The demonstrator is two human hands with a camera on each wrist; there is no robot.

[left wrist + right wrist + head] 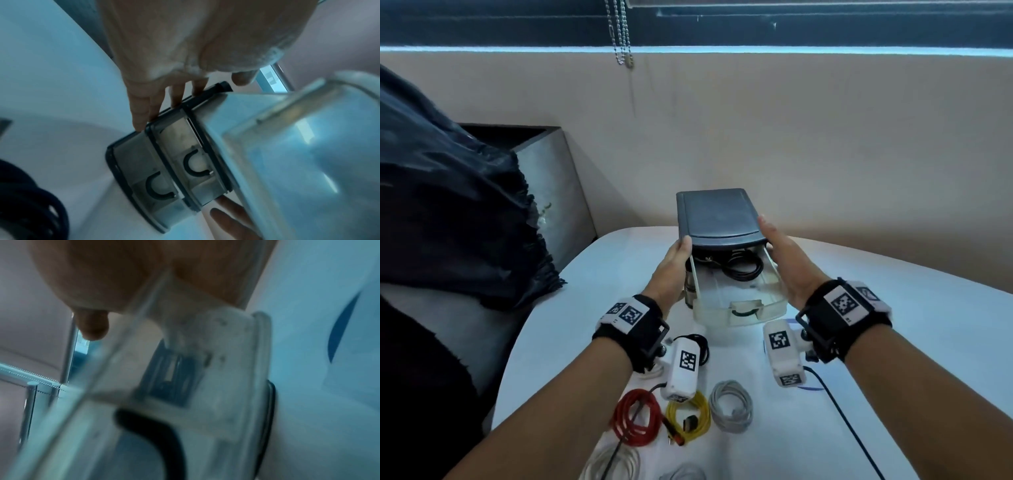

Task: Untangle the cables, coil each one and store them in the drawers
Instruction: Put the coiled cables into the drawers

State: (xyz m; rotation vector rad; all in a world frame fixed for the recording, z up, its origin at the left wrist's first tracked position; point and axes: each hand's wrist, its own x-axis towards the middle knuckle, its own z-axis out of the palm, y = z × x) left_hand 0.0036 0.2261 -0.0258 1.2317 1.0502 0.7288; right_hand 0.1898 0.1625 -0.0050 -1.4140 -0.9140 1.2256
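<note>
A white table point(893, 308) stands against a beige wall point(791, 137). Above the wall runs a dark window point(825, 24), a bead chain point(623, 34) hanging before it. Left of the table, dark cloth point(448, 205) drapes over a grey box point(558, 178).

Both hands point(671, 270) point(787, 263) forward, fingers straight

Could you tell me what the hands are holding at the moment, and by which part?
Both hold the drawer unit by its sides: left hand on its left, right hand on its right.
</note>
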